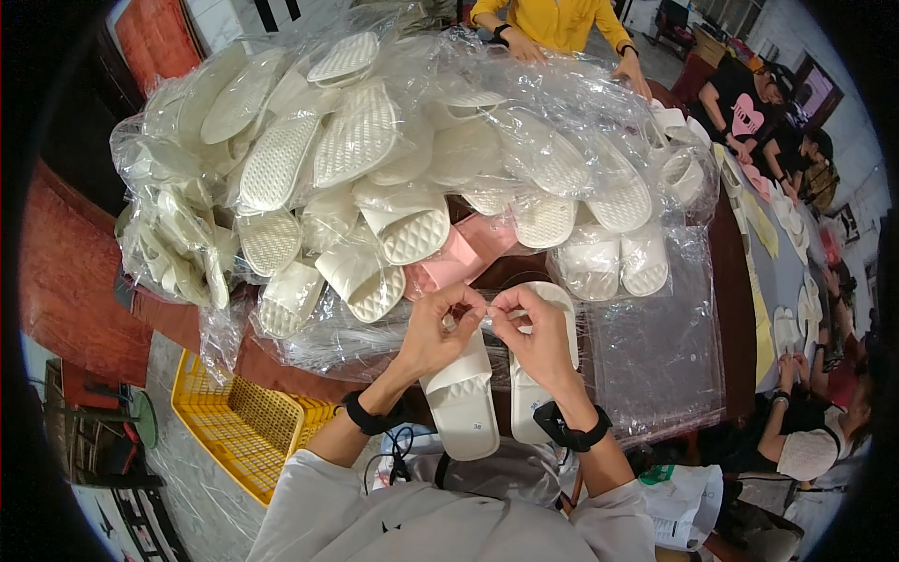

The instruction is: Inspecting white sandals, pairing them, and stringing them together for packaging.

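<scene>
My left hand (435, 335) and my right hand (536, 339) meet at the fingertips, each closed in a pinch. Whatever lies between the fingers is too small to name. Beneath them are two off-white slide slippers: the left slipper (465, 417) is by my left wrist, and the right slipper (526, 410) is partly covered by my right hand and wrist. Just beyond my fingers lie pink slippers (459, 255). A large heap of white slippers in clear plastic bags (361, 140) fills the table behind them.
Flat clear plastic bags (655, 351) lie right of my hands. A yellow plastic basket (234, 421) stands on the floor at left. Across the table, a person in a yellow top (562, 23) has both hands at the heap. More people work along a table (763, 253) at right.
</scene>
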Demonstrator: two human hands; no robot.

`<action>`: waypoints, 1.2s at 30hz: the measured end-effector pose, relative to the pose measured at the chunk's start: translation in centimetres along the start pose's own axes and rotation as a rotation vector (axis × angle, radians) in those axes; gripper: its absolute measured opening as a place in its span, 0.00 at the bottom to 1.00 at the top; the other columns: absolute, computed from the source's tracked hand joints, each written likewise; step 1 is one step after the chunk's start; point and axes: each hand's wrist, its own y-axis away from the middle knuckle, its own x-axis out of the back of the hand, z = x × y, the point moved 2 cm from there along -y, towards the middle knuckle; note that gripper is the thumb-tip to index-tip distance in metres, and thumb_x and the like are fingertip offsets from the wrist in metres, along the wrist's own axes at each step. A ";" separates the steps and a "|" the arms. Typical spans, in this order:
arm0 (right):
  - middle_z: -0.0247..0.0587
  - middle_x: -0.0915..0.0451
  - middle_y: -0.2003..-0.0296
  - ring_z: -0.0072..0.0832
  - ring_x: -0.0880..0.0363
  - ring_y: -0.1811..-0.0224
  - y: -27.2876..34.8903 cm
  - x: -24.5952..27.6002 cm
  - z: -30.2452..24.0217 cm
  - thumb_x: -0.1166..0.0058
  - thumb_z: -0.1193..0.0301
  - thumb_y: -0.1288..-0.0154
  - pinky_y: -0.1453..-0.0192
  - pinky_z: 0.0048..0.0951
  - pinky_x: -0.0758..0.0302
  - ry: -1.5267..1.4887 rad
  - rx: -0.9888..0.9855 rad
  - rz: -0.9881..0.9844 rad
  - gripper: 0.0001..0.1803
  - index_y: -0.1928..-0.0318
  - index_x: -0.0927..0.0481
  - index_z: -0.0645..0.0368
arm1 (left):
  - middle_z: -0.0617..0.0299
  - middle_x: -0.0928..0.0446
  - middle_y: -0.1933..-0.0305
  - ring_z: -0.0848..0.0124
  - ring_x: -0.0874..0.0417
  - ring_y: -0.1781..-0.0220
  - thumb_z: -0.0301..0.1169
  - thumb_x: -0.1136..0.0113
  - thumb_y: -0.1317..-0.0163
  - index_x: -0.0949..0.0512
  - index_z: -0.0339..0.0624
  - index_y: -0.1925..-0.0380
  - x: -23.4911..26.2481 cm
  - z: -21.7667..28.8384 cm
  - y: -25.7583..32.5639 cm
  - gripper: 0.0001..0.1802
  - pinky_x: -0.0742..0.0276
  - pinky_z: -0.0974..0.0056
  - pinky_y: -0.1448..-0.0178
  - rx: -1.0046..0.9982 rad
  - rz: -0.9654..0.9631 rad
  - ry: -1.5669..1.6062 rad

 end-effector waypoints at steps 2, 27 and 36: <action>0.35 0.20 0.70 0.20 0.22 0.67 0.0 -0.1 0.1 0.41 0.75 0.39 0.66 0.22 0.25 0.011 -0.010 0.000 0.06 0.63 0.23 0.62 | 0.67 0.24 0.72 0.82 0.29 0.71 0.19 0.44 0.41 0.23 0.35 0.68 0.0 -0.4 0.1 0.02 0.32 0.73 0.66 -0.008 0.028 0.027; 0.48 0.21 0.67 0.45 0.26 0.65 1.1 5.9 1.3 0.46 0.71 0.37 0.58 0.42 0.30 0.532 -0.006 0.099 0.07 0.63 0.21 0.62 | 0.65 0.22 0.71 0.80 0.26 0.71 0.21 0.43 0.40 0.23 0.35 0.64 1.8 -2.2 -0.2 0.05 0.29 0.72 0.64 0.167 0.123 -0.007; 0.45 0.24 0.71 0.46 0.28 0.63 1.2 5.4 0.9 0.44 0.71 0.40 0.58 0.41 0.31 0.598 0.097 0.098 0.07 0.64 0.21 0.61 | 0.61 0.20 0.63 0.76 0.21 0.67 0.21 0.40 0.42 0.24 0.34 0.59 2.6 -1.3 0.7 0.10 0.26 0.71 0.61 0.137 0.114 -0.248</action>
